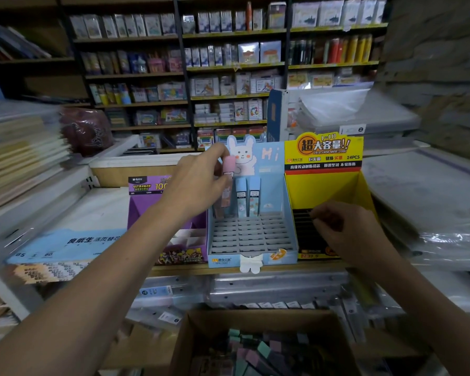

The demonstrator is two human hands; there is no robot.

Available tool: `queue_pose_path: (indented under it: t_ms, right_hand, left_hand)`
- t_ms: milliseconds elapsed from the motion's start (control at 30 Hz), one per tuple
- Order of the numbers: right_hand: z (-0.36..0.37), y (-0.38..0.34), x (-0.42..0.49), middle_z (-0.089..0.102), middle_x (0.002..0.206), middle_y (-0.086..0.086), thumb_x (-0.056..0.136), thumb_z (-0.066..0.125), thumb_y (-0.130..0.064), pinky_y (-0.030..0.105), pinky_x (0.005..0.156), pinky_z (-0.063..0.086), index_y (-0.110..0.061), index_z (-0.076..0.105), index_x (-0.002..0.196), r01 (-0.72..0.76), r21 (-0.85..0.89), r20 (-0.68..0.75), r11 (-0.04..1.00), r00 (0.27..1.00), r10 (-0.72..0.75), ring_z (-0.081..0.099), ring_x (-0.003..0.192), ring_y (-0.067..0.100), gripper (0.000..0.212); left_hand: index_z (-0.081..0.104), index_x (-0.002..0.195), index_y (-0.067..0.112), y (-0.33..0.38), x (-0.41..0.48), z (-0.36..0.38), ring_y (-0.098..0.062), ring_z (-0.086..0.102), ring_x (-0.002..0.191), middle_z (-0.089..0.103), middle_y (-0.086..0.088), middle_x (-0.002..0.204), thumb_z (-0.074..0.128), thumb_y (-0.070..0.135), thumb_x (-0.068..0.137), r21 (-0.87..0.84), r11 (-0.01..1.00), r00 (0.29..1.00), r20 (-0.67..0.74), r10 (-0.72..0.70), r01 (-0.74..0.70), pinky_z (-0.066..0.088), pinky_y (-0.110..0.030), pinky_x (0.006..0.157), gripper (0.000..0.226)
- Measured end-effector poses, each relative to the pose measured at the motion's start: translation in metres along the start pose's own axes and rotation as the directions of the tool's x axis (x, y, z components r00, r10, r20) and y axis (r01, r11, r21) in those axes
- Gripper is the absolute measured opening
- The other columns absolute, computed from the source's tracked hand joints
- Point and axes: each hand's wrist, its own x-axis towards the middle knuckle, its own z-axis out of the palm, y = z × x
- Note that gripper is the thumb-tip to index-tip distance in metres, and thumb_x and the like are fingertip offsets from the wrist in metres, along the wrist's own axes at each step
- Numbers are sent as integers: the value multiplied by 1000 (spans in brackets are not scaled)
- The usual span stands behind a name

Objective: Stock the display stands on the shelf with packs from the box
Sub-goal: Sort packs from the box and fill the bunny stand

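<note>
**Left hand (pixel 198 180) pinches a pink-capped pack (pixel 229 165) over the blue stand (pixel 251 237)**

Our left hand clamps the pack between thumb and fingertips near its cap. It holds it upright at the ten o'clock corner of the stand's slotted grid, just left of two blue packs (pixel 247 196) standing in the back row. Our right hand (pixel 347 229) sits at three o'clock over the yellow stand (pixel 329 188) with its fingers curled. We cannot tell whether it holds one of the dark packs there.

The pack reads as a slim, rigid plastic case, light, smooth and likely slick. We judge a pinch high on the flat faces best, leaving the foot free to find its slot. The stands look like thin printed card and could shift under a push.

The cardboard box (pixel 201 329) at six o'clock holds a jumble of pastel-capped packs (pixel 255 351). A purple stand (pixel 147 202) sits at nine o'clock on the shelf (pixel 201 268).
</note>
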Motion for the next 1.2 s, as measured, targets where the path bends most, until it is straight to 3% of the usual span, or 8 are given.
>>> queue_pose_path:
  t_ms: [133,333,500,633,800,967,1133,1200]
  right_hand:
    - [4,3,-6,62,87,-21,90,71,-11,11,71,45,-20,75,101,5,-41,29,999,1000,-3,62,85,-1,15]
    - [5,6,-7,67,86,-11,90,71,-14,34,72,56,-19,75,92,47,-106,21,993,999,-45,62,83,6,7]
    - [5,7,-8,68,85,-8,91,70,-19,40,71,56,-16,76,92,48,-107,14,993,999,-47,62,81,8,6]
    - [5,6,-8,68,84,-6,91,70,-20,42,70,56,-15,75,92,43,-104,6,994,999,-43,62,79,10,7]
    - [4,5,-8,68,84,-8,91,70,-19,39,70,57,-16,75,93,28,-106,12,994,1000,-27,62,79,7,6]
    - [4,4,-7,68,84,-7,91,70,-17,36,69,56,-15,75,92,25,-109,17,994,1000,-23,61,78,6,6]
    - [5,4,-7,68,82,-7,90,70,-16,40,68,56,-15,75,89,15,-112,11,994,1000,-13,62,76,9,5]
    - [5,4,-8,68,81,-8,90,70,-16,40,67,56,-16,75,88,20,-118,9,993,1000,-19,62,76,8,5]
  left_hand:
    - [55,116,25,-7,4,8,-33,60,93,73,6,92,68,21,93,-9,1000,1000,-5,5,-5,38,-37,77,27]
    - [55,111,26,-14,8,21,-21,61,95,71,11,93,71,26,90,105,992,996,-62,70,-63,21,-34,88,27]
    - [63,101,29,-18,8,26,-19,60,99,65,16,93,67,28,94,153,986,995,-53,79,-70,22,-36,87,8]
    - [64,111,31,-21,7,26,-19,60,102,70,14,96,67,27,95,184,979,994,-45,96,-87,19,-38,102,16]
    - [64,105,33,-26,9,25,-16,60,98,60,20,80,64,27,98,209,972,994,2,108,-106,14,-44,112,9]
    - [74,110,29,-27,8,27,-16,58,108,70,10,102,63,31,99,240,963,991,-22,133,-123,25,-40,104,16]
    - [68,98,24,-25,6,33,-20,61,94,68,9,89,73,31,91,274,954,983,-95,154,-123,29,-41,102,11]
    - [70,97,22,-25,5,35,-24,60,97,69,4,94,73,27,91,321,938,982,-88,165,-129,30,-40,100,9]
